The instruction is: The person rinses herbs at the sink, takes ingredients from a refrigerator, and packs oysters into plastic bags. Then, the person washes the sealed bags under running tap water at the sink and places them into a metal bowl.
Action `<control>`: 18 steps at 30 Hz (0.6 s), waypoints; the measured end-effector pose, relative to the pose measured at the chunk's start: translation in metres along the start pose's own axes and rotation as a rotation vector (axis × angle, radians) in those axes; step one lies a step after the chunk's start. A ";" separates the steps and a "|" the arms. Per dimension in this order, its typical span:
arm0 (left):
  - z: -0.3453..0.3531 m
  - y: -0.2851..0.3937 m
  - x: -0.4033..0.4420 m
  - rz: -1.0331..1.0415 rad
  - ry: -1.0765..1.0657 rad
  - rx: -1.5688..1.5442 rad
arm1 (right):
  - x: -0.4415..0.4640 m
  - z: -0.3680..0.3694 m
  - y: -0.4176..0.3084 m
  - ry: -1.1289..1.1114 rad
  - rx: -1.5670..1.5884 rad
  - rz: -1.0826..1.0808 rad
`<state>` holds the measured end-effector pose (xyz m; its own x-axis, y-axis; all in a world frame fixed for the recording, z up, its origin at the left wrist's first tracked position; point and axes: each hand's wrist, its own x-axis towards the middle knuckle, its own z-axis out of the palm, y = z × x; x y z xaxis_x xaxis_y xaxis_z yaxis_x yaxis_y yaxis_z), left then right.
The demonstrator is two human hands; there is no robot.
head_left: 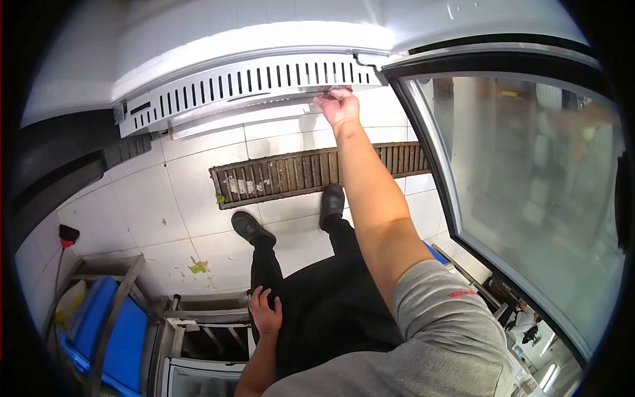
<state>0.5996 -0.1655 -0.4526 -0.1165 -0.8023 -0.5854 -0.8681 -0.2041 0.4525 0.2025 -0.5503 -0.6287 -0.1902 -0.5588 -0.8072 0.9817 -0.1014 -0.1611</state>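
My right hand (338, 107) reaches forward to the lower edge of a white slotted metal panel (241, 83), near its right end. Its fingers are curled against the panel's underside, and their tips are partly hidden there. A small dark, reddish patch shows just above them; I cannot make out what it is. My left hand (266, 312) hangs beside my left thigh over black clothing, fingers apart, holding nothing.
A glass door (522, 152) with a black frame stands swung out on the right. A brown floor grate (284, 175) crosses the tiles near my shoes (251, 228). Leafy scraps (198, 266) lie on the floor. Blue containers (126, 337) and a metal rack (205, 308) stand lower left.
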 end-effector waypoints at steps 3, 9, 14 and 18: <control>0.000 -0.001 0.001 -0.003 -0.001 -0.006 | -0.010 0.006 0.003 0.002 -0.066 -0.063; -0.005 0.004 0.009 -0.003 0.011 -0.043 | -0.060 -0.033 0.020 0.215 -0.711 -0.304; -0.032 0.006 0.008 0.009 0.244 -0.146 | -0.224 -0.075 0.008 0.229 -1.593 -0.002; -0.118 0.015 0.026 0.113 0.367 -0.328 | -0.392 -0.033 -0.030 0.235 -2.086 0.055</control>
<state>0.6407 -0.2557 -0.3821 0.0273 -0.9619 -0.2721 -0.6560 -0.2226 0.7212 0.2478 -0.3012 -0.3261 -0.3291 -0.4214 -0.8451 -0.4479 0.8575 -0.2531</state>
